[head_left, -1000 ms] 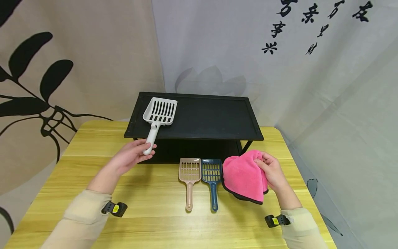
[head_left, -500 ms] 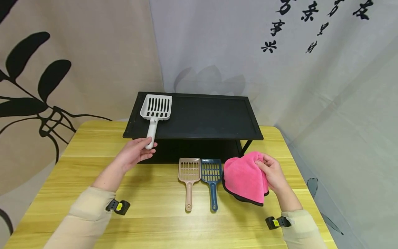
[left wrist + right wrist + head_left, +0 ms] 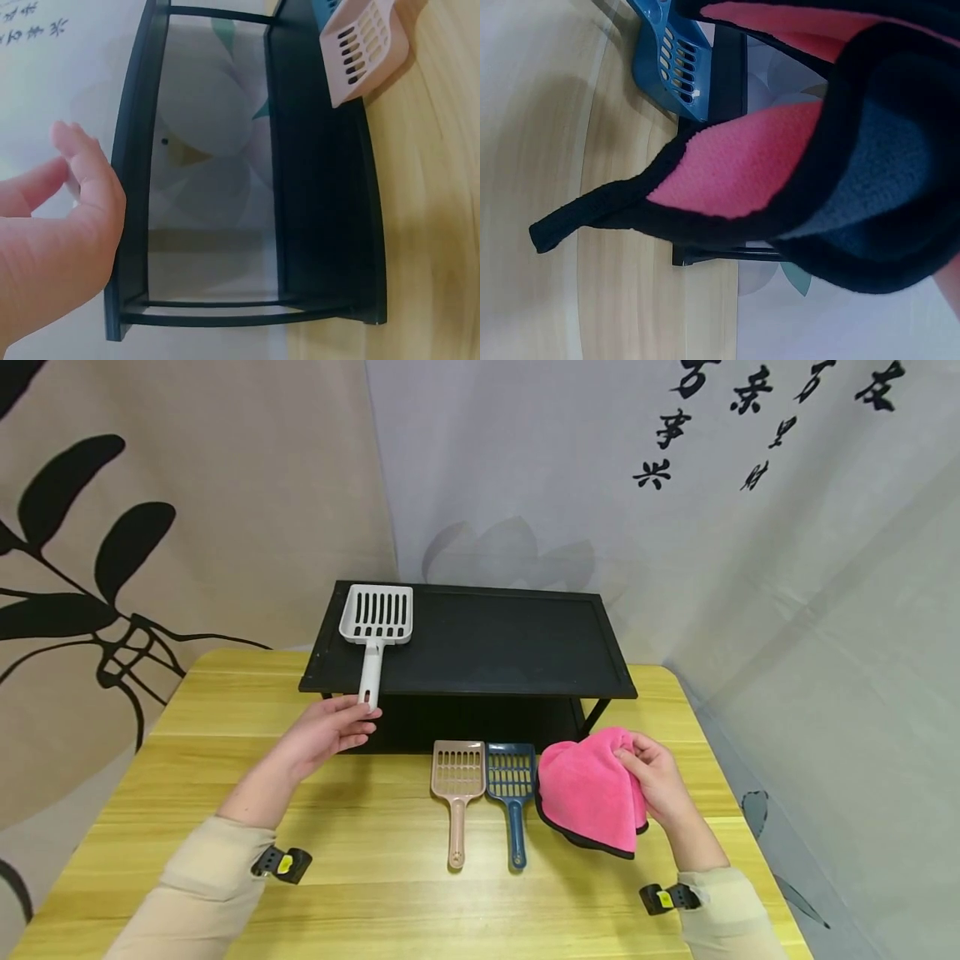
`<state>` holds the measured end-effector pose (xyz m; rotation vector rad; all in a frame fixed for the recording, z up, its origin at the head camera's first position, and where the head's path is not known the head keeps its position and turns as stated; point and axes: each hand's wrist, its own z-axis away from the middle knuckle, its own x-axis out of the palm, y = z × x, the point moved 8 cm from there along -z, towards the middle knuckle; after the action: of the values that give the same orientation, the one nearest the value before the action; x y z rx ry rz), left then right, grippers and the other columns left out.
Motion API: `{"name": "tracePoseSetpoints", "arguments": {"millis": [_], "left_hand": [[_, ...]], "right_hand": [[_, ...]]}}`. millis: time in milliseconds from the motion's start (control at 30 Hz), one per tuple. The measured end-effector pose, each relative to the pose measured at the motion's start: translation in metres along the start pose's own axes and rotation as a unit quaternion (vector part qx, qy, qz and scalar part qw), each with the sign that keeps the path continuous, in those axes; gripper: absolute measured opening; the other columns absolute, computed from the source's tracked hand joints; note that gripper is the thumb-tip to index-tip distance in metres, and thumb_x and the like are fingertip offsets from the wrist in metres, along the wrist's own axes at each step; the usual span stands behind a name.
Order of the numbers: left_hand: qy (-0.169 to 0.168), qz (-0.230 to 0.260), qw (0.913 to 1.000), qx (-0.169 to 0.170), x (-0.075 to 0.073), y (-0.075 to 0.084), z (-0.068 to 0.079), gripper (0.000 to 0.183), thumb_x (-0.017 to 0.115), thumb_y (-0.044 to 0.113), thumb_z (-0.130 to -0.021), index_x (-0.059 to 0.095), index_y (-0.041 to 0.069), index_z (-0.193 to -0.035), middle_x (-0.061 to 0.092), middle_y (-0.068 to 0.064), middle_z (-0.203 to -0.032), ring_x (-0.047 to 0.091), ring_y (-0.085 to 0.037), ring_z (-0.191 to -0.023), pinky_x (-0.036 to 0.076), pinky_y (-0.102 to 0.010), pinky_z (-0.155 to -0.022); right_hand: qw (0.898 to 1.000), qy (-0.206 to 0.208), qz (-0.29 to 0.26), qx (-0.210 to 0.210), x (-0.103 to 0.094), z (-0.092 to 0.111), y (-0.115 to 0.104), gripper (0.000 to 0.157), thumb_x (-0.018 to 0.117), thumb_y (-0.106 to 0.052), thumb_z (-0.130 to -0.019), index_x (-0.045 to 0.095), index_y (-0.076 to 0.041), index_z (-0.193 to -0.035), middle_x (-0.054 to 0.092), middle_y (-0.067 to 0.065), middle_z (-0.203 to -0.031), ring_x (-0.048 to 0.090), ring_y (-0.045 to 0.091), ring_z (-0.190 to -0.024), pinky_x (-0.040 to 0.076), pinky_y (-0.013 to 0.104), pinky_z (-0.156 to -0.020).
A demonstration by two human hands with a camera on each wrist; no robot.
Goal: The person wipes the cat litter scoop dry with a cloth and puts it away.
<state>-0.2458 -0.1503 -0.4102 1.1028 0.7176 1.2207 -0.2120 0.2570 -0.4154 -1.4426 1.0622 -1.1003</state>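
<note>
A white slotted litter scoop [image 3: 377, 614] lies over the left end of the black shelf's top board [image 3: 495, 643], its handle reaching past the front edge. My left hand [image 3: 330, 733] pinches the handle's end between thumb and fingers; in the left wrist view the hand [image 3: 71, 225] is beside the shelf's upper edge and the scoop is mostly hidden. My right hand [image 3: 658, 775] pinches a pink cloth [image 3: 588, 789] with black edging, which hangs down at the right. The right wrist view is largely filled by the folded cloth [image 3: 742, 165], showing a grey-blue underside.
A beige litter scoop [image 3: 457, 772] and a blue litter scoop [image 3: 512, 777] lie side by side before the shelf, handles toward me. The two-tier shelf stands at the back of the wooden table [image 3: 375, 893]. Behind it hangs a printed curtain [image 3: 495, 468].
The white scoop has moved slightly back and left over the shelf and turned straighter, and the left hand's hold is now at the handle's end. The right hand and cloth have hardly moved.
</note>
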Motion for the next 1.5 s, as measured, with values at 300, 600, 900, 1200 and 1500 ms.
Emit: {"name": "tracePoseSetpoints", "arguments": {"millis": [300, 600, 900, 1200, 1500], "left_hand": [[0.044, -0.028, 0.9986, -0.005, -0.007, -0.002, -0.004, 0.051, 0.046, 0.025, -0.099, 0.032, -0.008, -0.136, 0.063, 0.017, -0.084, 0.059, 0.001, -0.075, 0.050, -0.012, -0.068], [0.025, -0.094, 0.9948, -0.029, 0.001, -0.014, -0.005, 0.060, 0.043, 0.042, -0.098, 0.041, -0.006, -0.133, 0.065, 0.009, -0.091, 0.060, -0.003, -0.075, 0.052, -0.018, -0.069], [-0.058, -0.135, 0.9858, -0.081, 0.050, -0.090, -0.018, 0.054, 0.049, 0.034, -0.096, 0.047, -0.011, -0.127, 0.061, -0.022, -0.112, 0.063, -0.008, -0.074, 0.053, -0.018, -0.063], [-0.073, -0.144, 0.9780, -0.132, 0.076, -0.149, -0.021, 0.042, 0.048, 0.024, -0.096, 0.053, -0.014, -0.114, 0.064, -0.011, -0.086, 0.061, -0.010, -0.063, 0.056, -0.026, -0.063], [-0.042, -0.152, 0.9756, -0.153, 0.101, -0.173, -0.027, 0.036, 0.046, 0.018, -0.096, 0.054, -0.010, -0.117, 0.065, -0.015, -0.093, 0.063, -0.014, -0.075, 0.056, -0.030, -0.064]], "right_hand": [[1.000, 0.008, 0.010, 0.016, -0.003, 0.002, 0.002, 0.028, 0.047, 0.001, -0.095, 0.065, -0.021, -0.097, 0.066, -0.008, -0.080, 0.062, 0.003, -0.070, 0.053, 0.017, -0.064], [1.000, 0.013, 0.014, 0.012, -0.005, 0.003, 0.003, 0.029, 0.048, 0.002, -0.095, 0.066, -0.021, -0.096, 0.066, -0.009, -0.080, 0.062, 0.002, -0.070, 0.053, 0.016, -0.064], [1.000, 0.018, 0.008, 0.003, -0.005, 0.003, 0.001, 0.033, 0.047, 0.005, -0.094, 0.066, -0.021, -0.093, 0.065, -0.009, -0.079, 0.061, 0.002, -0.068, 0.052, 0.016, -0.062], [1.000, 0.019, 0.006, -0.004, -0.005, 0.004, 0.000, 0.033, 0.046, 0.006, -0.093, 0.067, -0.020, -0.093, 0.065, -0.009, -0.079, 0.060, 0.001, -0.068, 0.052, 0.015, -0.062], [1.000, 0.018, 0.008, 0.002, -0.005, 0.006, 0.004, 0.031, 0.047, 0.004, -0.094, 0.066, -0.021, -0.095, 0.065, -0.009, -0.080, 0.061, 0.002, -0.068, 0.052, 0.016, -0.063]]}}
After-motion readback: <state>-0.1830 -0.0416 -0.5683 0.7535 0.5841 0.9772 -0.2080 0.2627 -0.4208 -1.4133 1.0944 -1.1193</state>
